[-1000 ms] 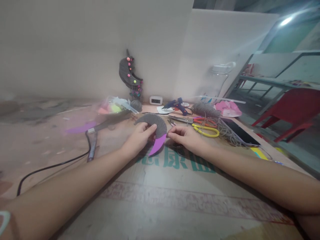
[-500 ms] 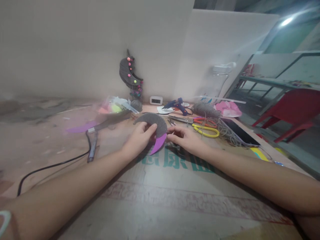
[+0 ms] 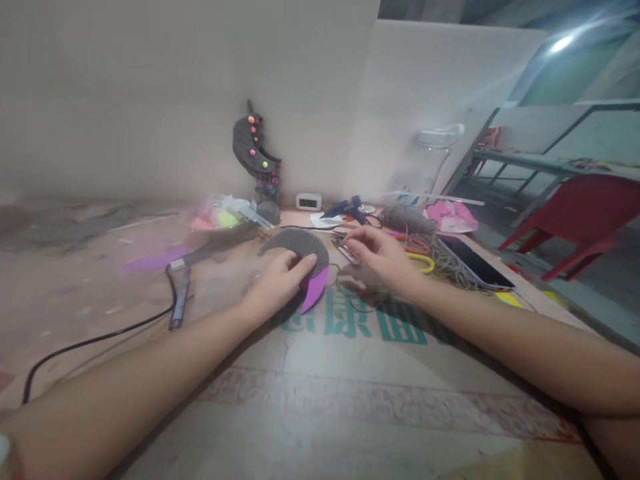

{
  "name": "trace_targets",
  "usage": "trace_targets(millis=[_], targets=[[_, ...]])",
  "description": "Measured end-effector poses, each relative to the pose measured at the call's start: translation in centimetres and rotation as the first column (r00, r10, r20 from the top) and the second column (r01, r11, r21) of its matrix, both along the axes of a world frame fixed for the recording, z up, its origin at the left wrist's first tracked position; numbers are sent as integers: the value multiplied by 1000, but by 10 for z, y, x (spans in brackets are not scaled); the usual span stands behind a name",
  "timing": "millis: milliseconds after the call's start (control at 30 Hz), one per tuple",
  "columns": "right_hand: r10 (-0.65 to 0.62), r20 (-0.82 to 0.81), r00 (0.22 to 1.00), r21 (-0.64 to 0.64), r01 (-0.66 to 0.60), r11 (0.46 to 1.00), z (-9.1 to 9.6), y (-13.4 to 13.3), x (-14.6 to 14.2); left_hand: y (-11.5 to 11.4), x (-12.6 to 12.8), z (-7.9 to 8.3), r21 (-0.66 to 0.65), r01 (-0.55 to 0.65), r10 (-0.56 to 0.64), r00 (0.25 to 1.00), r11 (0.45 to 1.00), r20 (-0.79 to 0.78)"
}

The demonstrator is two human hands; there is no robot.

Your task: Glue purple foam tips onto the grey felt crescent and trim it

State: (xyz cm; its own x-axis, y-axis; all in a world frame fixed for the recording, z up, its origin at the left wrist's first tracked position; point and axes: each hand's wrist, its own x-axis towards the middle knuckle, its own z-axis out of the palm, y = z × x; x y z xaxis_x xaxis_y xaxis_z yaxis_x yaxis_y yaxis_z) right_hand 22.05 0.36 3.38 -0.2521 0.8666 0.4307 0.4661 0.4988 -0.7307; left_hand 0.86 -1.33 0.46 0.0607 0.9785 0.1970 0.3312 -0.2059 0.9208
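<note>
A crescent [image 3: 300, 243] is wrapped in grey yarn over most of its length, and its lower tip is bare purple. My left hand [image 3: 280, 277] is closed on it, thumb on the front face and fingers behind. To the right of the crescent, my right hand [image 3: 377, 253] is raised over the board with its fingers curled towards the thumb. Whatever is between those fingertips is too small to make out. A thin strand of yarn [image 3: 370, 308] lies loose on the board below the right hand, in its shadow.
Behind the hands are a glue gun [image 3: 350, 210], a small clock [image 3: 309, 201], a grey yarn ball [image 3: 407, 219] and yellow-handled scissors [image 3: 423, 262]. A phone [image 3: 475, 262] lies right. A decorated crescent [image 3: 250, 147] leans on the wall. A cable [image 3: 100, 341] and purple piece [image 3: 157, 259] are left.
My right hand has moved away from the crescent's edge, up and to the right. My left hand still holds the crescent. The whole view has shifted slightly.
</note>
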Motion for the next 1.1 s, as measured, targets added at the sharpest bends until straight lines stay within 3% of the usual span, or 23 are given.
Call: trace_targets(millis=[67,133,367,533,600,767,833,900,1100], targets=[[-110,132,985,166,87,982,3,15,13,1,-1,-1,17,3,-2,999,1000,-42],[-166,304,938,256,87,963,2,28,23,2,-2,-1,29,10,-8,998,1000,-67],[-53,648,760,245,-142,959,-14,34,23,1,0,0,-5,24,-24,998,1000,-53],[-126,713,690,272,-106,957,-21,32,21,0,0,0,-4,5,-6,999,1000,-54],[-144,695,705,256,-56,965,-21,31,22,0,-1,1,-2,5,-6,998,1000,-58],[-127,412,902,229,32,973,-8,21,25,1,-1,0,-16,7,-8,998,1000,-62],[-114,311,943,242,37,970,-4,11,24,2,-1,-1,-20,4,-5,998,1000,-65],[-101,282,954,268,23,963,-4,-1,21,2,-1,0,-14,-3,2,997,1000,-77],[-17,408,913,263,-99,960,-10,-19,14,0,0,4,18,-34,35,993,999,-114]])
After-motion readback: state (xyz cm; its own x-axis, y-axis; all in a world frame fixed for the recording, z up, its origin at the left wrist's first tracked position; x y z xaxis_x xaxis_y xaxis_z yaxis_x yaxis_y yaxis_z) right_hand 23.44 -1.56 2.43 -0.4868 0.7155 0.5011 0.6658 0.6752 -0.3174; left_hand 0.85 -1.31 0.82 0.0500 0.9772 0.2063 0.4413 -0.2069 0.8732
